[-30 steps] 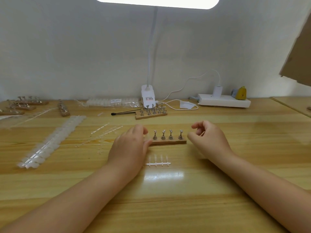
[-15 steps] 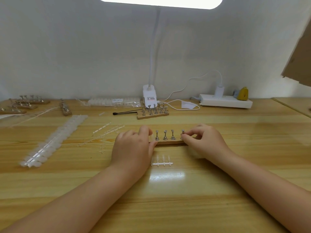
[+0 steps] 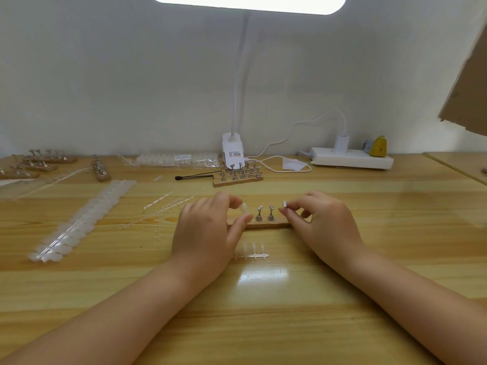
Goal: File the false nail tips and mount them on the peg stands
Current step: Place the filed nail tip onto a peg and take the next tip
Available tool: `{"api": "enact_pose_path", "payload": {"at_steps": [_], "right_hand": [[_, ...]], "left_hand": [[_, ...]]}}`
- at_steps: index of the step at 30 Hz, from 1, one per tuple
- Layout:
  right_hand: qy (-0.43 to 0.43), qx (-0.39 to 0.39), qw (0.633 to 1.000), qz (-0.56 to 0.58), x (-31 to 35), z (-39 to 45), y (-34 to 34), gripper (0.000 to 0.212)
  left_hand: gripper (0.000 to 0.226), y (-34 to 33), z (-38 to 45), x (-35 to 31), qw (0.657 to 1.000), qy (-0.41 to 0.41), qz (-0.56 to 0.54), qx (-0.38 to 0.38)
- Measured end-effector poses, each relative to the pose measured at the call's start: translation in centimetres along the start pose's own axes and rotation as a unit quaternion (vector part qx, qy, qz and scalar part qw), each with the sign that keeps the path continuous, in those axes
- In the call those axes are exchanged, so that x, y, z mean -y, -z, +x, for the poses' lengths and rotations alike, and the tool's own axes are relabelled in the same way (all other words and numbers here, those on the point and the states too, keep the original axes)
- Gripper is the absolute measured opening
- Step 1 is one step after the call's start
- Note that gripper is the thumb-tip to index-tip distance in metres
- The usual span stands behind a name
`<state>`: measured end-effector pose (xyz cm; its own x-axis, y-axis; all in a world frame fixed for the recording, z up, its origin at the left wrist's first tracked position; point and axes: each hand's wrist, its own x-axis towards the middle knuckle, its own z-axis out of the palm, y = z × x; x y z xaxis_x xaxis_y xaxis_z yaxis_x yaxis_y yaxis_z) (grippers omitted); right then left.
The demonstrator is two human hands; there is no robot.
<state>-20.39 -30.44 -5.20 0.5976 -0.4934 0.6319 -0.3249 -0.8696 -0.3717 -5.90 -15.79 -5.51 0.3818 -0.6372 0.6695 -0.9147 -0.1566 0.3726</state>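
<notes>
head view: the step in hand looks like mounting, with filing not evident here. the peg stand (image 3: 263, 223), a wooden strip with metal pegs, is the landmark. at its left end the left hand (image 3: 208, 233) pinches a pale nail tip (image 3: 243, 208) between thumb and forefinger, fingers curled, holding it just above that end. at the stand's right end the right hand (image 3: 324, 222) pinches the end peg (image 3: 285, 204) between curled fingertips. 2 bare pegs (image 3: 264, 214) stand between the hands. just in front of the stand lies a clear sprue (image 3: 251, 255). next, i judge, the tip must be seated on a peg head while the stand is steadied.
</notes>
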Motion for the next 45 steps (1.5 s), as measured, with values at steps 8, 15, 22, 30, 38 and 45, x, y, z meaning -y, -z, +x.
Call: {"api": "enact_pose_path", "payload": {"at_steps": [8, 15, 22, 30, 38, 45], "right_hand": [[-0.094, 0.069, 0.941, 0.318, 1.9, -0.8, -0.3, 0.009], [-0.033, 0.079, 0.951, 0.296, 2.3, -1.2, -0.6, 0.009], [0.005, 0.057, 0.964, 0.259, 2.4, -1.2, -0.5, 0.017], [0.049, 0.048, 0.971, 0.23, 2.1, -1.3, -0.7, 0.014], [-0.071, 0.115, 0.925, 0.354, 2.4, -1.1, -0.3, 0.014], [-0.103, 0.158, 0.899, 0.396, 2.7, -0.9, 0.0, 0.01]], "left_hand": [[0.032, -0.3, 0.0, -0.5, 0.994, -0.085, -0.067, -0.002], [0.035, -0.3, 0.0, -0.5, 0.996, -0.071, -0.06, -0.003], [0.036, -0.2, 0.0, -0.6, 0.996, -0.066, -0.056, 0.01], [0.033, -0.1, 0.1, -0.8, 0.996, -0.053, -0.069, 0.007], [0.031, -0.2, 0.1, -0.5, 0.995, -0.045, -0.088, -0.009], [0.029, -0.3, 0.0, -0.8, 0.994, -0.082, -0.064, -0.036]]}}
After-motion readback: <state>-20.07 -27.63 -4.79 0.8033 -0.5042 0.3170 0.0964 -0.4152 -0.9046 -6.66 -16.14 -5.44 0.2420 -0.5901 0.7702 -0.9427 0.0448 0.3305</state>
